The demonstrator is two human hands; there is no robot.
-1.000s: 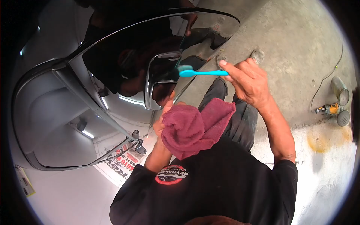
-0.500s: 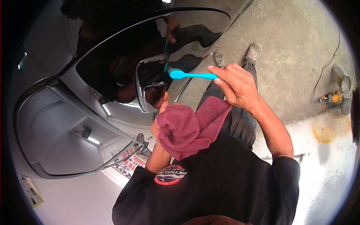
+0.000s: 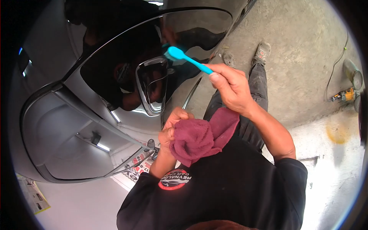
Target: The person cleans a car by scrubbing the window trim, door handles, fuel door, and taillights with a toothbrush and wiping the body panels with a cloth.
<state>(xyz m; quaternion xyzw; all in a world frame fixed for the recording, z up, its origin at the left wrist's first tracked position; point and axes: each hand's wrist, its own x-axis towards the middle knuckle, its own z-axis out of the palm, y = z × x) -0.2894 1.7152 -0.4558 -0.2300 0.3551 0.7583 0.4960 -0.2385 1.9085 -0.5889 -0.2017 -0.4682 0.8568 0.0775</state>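
My right hand grips the handle of a turquoise toothbrush, thumb and fingers closed round it. The brush head, slightly blurred, points at the glossy black car panel, overlapping the area just above a framed recess with a shiny rim. Lower down, my left hand has a bunched maroon cloth in its closed fingers. Part of the cloth hangs toward my right forearm. The dark panel mirrors my arms and body.
A car window fills the left side. Concrete floor lies to the right, with my shoes on it. At the far right are a yellow power tool and a cord. A printed sign stands behind the car window's corner.
My right hand has moved up and left, and the toothbrush has tilted with its head higher. My left hand and the cloth have shifted slightly right and down, showing more fingers.
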